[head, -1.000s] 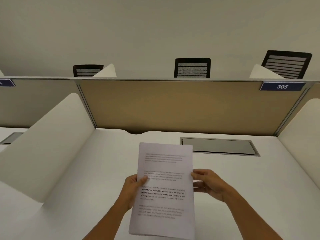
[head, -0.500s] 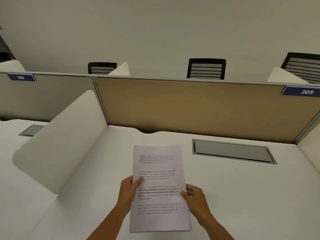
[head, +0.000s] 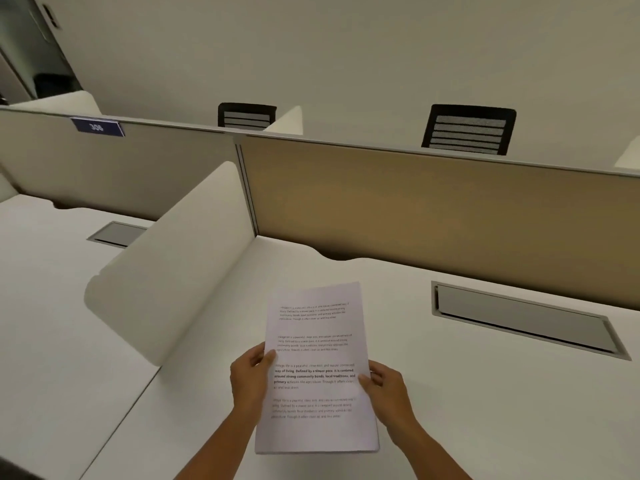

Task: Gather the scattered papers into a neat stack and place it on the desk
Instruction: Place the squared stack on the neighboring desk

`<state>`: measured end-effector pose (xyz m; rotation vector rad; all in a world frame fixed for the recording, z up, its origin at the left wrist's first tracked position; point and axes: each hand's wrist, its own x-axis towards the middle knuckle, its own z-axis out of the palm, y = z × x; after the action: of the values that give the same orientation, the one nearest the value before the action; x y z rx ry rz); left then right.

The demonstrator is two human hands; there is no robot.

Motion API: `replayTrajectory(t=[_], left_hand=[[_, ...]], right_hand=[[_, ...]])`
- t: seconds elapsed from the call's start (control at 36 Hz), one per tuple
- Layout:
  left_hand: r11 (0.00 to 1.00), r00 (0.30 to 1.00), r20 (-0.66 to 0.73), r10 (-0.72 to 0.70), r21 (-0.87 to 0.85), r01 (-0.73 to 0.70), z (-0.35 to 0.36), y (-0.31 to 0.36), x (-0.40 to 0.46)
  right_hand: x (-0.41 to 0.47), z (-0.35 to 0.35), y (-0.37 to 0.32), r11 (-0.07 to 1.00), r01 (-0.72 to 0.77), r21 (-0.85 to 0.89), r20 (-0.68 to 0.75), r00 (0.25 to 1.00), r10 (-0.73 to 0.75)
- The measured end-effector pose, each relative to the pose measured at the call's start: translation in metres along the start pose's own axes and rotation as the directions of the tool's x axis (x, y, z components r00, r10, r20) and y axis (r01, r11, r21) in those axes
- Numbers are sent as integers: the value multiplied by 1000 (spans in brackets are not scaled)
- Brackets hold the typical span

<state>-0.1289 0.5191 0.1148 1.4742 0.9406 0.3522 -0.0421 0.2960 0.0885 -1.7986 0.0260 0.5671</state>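
Left hand (head: 251, 377): grip closed on left edge of the paper stack (head: 317, 368), thumb on top sheet. Stack squared, printed side up, held over the white surface (head: 485, 393); cannot tell whether its near edge touches the surface. Right hand (head: 389, 393): grip closed on stack's right edge, thumb on top. White divider (head: 166, 285) stands left of the stack. Grey cable hatch (head: 526, 318) sits right of the stack, beyond it.
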Motion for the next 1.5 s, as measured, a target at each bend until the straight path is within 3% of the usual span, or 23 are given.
replayTrajectory(t=[0.25, 0.72, 1.03, 1.5], left_hand=[[1000, 1000, -22, 9, 25, -8, -17, 1, 44], [997, 998, 60, -28, 80, 23, -42, 4, 140], [999, 991, -129, -31, -11, 30, -26, 2, 183], [984, 998, -50, -25, 178, 34, -13, -17, 278]], right_hand=[[29, 41, -16, 1000, -5, 30, -33, 999, 6], [107, 100, -45, 995, -80, 56, -20, 997, 81], [156, 147, -58, 995, -95, 29, -137, 986, 98], [216, 196, -38, 979, -191, -72, -241, 956, 169]])
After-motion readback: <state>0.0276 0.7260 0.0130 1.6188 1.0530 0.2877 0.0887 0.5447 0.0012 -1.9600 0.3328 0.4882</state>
